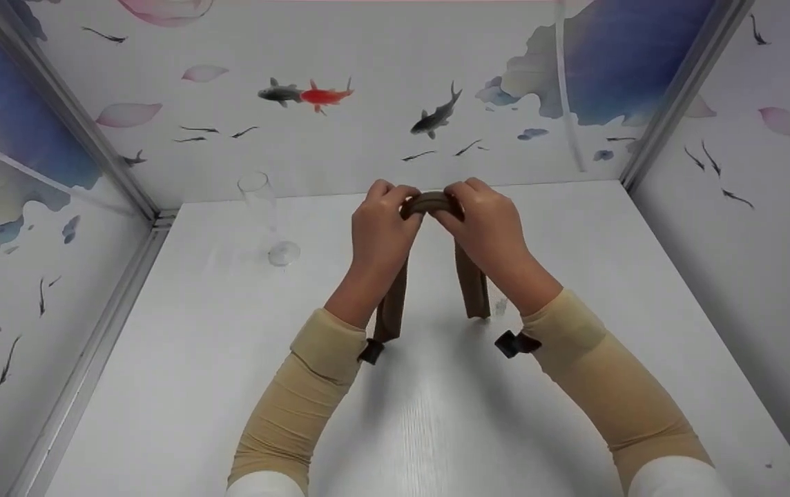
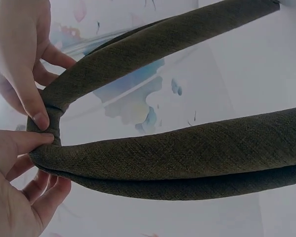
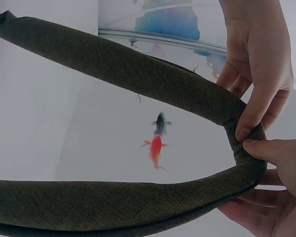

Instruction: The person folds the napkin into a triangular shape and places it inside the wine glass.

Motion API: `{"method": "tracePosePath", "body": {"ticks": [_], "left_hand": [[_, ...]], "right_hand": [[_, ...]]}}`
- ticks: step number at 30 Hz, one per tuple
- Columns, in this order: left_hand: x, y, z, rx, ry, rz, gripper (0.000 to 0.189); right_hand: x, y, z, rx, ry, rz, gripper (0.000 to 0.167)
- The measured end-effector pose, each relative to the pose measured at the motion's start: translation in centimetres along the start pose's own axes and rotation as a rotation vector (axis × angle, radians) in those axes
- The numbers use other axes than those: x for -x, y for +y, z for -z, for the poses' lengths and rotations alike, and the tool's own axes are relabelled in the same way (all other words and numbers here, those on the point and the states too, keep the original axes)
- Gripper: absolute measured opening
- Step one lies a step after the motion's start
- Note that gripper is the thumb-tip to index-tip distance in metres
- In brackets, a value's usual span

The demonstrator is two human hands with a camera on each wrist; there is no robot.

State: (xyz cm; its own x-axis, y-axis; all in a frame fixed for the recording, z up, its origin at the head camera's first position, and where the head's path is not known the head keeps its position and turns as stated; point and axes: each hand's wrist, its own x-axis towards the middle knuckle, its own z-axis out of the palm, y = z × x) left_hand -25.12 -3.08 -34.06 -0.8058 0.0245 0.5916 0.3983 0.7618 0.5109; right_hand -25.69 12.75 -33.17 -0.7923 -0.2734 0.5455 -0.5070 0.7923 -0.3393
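Note:
A long padded strip of dark olive-brown woven fabric is held up over the table, bent into an arch. My left hand grips it just left of the bend, and my right hand just right of it. Both thumbs press on the narrow bent part, their tips close together in the left wrist view, where the strip looks thick and has a lengthwise fold. Its two ends hang down below the hands. In the right wrist view, fingers of both hands curl behind the strip.
A clear stemmed glass stands at the back left of the white table. Beside the strip's right end lies a small clear item. Panels printed with fish and petals enclose the table at the back and both sides.

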Motion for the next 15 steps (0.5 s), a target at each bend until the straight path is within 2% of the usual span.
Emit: {"method": "tracePosePath", "body": {"ticks": [9,15], "left_hand": [[-0.1,0.5,0.8,0.148,0.058,0.045,0.013],[-0.1,0.6,1.3,0.245,0.08,0.074,0.015]], "right_hand": [[0.0,-1.0,0.7,-0.058,0.056,0.017,0.023],[0.1,-1.5,0.8,-0.076,0.121,0.063,0.02]]}}
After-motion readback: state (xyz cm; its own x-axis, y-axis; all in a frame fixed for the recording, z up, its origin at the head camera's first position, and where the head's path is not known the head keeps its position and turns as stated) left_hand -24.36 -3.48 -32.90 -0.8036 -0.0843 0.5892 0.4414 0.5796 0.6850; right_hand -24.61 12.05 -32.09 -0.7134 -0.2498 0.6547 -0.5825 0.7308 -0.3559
